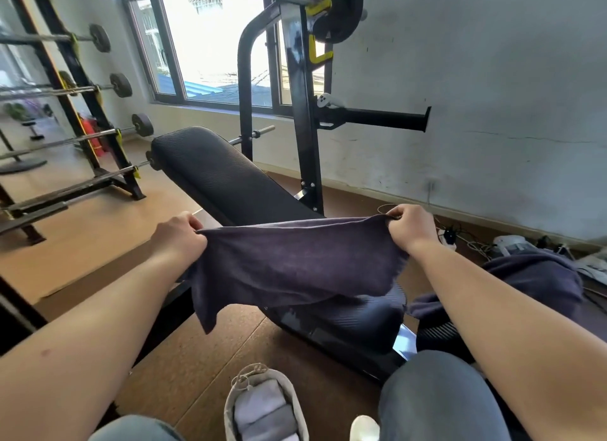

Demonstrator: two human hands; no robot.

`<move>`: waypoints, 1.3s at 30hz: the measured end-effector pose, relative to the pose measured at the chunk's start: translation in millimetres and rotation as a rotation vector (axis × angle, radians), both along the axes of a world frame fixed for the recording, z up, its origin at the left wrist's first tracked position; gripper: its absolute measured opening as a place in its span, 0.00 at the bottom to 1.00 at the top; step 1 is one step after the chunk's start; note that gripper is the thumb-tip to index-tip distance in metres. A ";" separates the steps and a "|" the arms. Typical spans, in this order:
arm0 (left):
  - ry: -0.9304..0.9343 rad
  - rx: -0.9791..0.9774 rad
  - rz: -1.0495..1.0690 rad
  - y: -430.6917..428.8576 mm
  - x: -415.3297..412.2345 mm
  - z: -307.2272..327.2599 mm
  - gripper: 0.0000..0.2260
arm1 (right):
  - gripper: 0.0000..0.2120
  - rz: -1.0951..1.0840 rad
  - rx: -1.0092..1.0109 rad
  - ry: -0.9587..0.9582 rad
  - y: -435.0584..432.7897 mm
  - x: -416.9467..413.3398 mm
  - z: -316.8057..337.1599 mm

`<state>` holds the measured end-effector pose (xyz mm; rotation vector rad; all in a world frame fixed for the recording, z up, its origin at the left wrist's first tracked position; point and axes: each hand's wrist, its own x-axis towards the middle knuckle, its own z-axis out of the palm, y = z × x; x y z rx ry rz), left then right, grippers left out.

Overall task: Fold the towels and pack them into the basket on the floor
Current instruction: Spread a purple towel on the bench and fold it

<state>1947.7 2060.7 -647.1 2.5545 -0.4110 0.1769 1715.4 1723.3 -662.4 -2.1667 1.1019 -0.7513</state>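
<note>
A dark purple towel (295, 263) hangs stretched between my two hands above the black weight bench (213, 174). My left hand (179, 235) pinches its left top corner and my right hand (410, 225) pinches its right top corner. The towel's lower edge droops over the bench's near end. On the floor between my knees stands a pale fabric basket (230, 404) holding folded grey towels (266, 411). More dark towels (538, 279) lie heaped on the bench seat to my right.
A black and yellow barbell rack (302, 112) rises behind the bench. A rack of barbells (98, 135) stands at the left. Cables and a power strip (450, 235) lie along the right wall. The floor is brown cork.
</note>
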 end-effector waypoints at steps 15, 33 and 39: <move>-0.098 -0.051 0.191 21.4 3.3 8.3 0.06 | 0.08 0.445 0.225 0.164 25.8 -11.2 16.9; 0.017 -1.071 0.588 2.1 38.1 25.2 0.12 | 0.09 0.376 0.407 0.088 62.4 52.9 -49.1; -0.108 -0.944 0.526 -15.8 88.0 22.9 0.15 | 0.08 0.296 0.248 0.095 52.6 89.3 -77.2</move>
